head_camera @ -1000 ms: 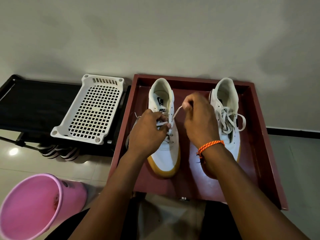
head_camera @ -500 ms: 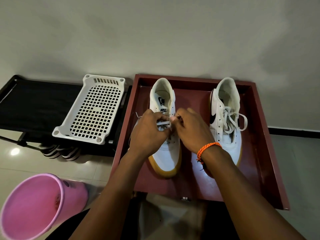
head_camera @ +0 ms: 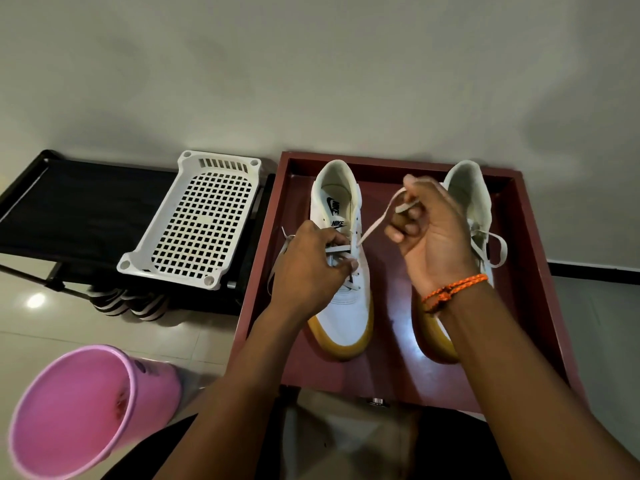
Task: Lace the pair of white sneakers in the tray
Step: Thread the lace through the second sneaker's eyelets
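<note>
A: What is seen of the room?

B: A pale plain wall (head_camera: 311, 64) is met by a glossy tiled floor (head_camera: 52, 341), and a dark red tray (head_camera: 533, 271) is set against the wall's foot. Two white sneakers with tan soles are stood in it side by side, toes toward the camera, with a strip of bare tray left between them.

A: How is the left sneaker (head_camera: 343, 306) being handled?

B: Its eyelet area is covered by the left hand (head_camera: 308, 268), whose fingers are curled down onto it; a flat piece of white lace (head_camera: 375, 225) is pinched at the fingertips. From an eyelet on the shoe's right side the lace is drawn taut, up and to the right.

A: And the other end?

B: It is gripped by the right hand (head_camera: 429, 237), raised above the tray with the fingers closed into a fist around it; the lace is looped over the thumb. An orange braided band (head_camera: 453, 289) is worn on that wrist.

A: The right sneaker (head_camera: 474, 202)?

B: It is partly hidden behind the right hand. Its laces are seen loosely looped at its right side.

A: What else is present?

B: A white perforated plastic basket (head_camera: 201, 220) is rested on a black rack (head_camera: 79, 202) left of the tray. A pink bucket (head_camera: 79, 410) is seen at the lower left.
</note>
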Available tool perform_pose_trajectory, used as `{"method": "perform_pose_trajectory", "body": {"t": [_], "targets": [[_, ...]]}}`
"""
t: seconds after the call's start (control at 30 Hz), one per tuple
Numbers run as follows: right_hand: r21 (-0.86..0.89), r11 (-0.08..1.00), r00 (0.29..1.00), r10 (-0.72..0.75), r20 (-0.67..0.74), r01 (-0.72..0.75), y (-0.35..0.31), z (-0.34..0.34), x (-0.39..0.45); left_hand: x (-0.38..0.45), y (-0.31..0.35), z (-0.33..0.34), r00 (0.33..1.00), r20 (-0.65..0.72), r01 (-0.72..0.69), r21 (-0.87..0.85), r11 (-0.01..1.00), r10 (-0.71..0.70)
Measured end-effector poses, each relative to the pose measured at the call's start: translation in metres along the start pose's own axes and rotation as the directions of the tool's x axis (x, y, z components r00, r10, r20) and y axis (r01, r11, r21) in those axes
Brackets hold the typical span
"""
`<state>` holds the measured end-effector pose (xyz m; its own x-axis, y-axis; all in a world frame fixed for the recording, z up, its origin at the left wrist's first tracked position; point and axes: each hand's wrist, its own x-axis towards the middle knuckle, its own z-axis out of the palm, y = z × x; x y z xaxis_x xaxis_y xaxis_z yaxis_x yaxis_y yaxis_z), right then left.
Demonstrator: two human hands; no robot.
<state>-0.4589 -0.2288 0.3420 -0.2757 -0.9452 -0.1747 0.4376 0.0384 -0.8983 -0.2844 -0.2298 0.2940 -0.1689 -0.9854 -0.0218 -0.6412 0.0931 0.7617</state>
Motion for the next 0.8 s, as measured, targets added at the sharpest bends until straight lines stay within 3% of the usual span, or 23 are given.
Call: {"method": "perform_pose_trajectory", "body": {"t": [0.03, 0.07, 0.1, 0.2, 0.27, 0.33, 0.43, 0.53, 0.6, 0.7, 0.8], "targets": [[-0.282, 0.956, 0.987, -0.113, -0.111, 0.077, 0.007, -0.004, 0.003, 0.0, 0.0, 0.001, 1.0, 0.0, -0.002, 0.0, 1.0, 0.002], [-0.561, 0.821, 0.969, -0.211, -0.128, 0.105, 0.013, -0.007, 0.003, 0.0, -0.001, 0.001, 1.0, 0.001, -0.003, 0.003, 1.0, 0.003], [-0.737, 0.671, 0.973, -0.211, -0.093, 0.075, 0.02, -0.008, 0.001, 0.0, -0.001, 0.0, 1.0, 0.002, -0.007, 0.01, 1.0, 0.007], [-0.932, 0.355, 0.996, 0.01, 0.083, 0.074, 0.037, -0.004, -0.01, 0.001, -0.005, 0.002, 0.999, 0.0, -0.033, 0.018, 0.999, 0.033], [-0.961, 0.214, 0.984, -0.007, 0.177, 0.174, 0.046, 0.0, -0.012, 0.001, -0.005, 0.003, 0.998, -0.002, -0.055, 0.006, 0.998, 0.055], [-0.93, 0.284, 0.972, -0.05, 0.229, 0.234, 0.048, 0.0, -0.009, 0.002, -0.005, 0.002, 0.998, -0.007, -0.064, -0.012, 0.998, 0.064], [-0.799, 0.541, 0.963, -0.089, 0.254, 0.261, 0.043, -0.004, -0.002, 0.003, -0.005, 0.001, 0.999, -0.007, -0.049, 0.006, 0.999, 0.049], [-0.526, 0.82, 0.96, -0.094, 0.264, 0.225, 0.028, 0.001, -0.003, 0.002, -0.003, 0.001, 0.999, 0.0, -0.035, 0.014, 0.999, 0.035], [-0.235, 0.969, 0.972, -0.018, 0.233, 0.074, 0.015, 0.004, -0.004, 0.002, -0.001, 0.002, 0.999, -0.004, -0.032, 0.01, 0.999, 0.032], [0.186, 0.967, 0.944, 0.109, 0.31, -0.173, -0.002, 0.002, -0.005, 0.002, -0.001, 0.001, 0.999, -0.012, -0.034, 0.024, 0.999, 0.034], [0.365, 0.889, 0.903, 0.111, 0.415, -0.277, -0.008, 0.0, -0.006, 0.001, -0.002, 0.002, 0.997, -0.039, -0.062, 0.116, 0.991, 0.067]]}}
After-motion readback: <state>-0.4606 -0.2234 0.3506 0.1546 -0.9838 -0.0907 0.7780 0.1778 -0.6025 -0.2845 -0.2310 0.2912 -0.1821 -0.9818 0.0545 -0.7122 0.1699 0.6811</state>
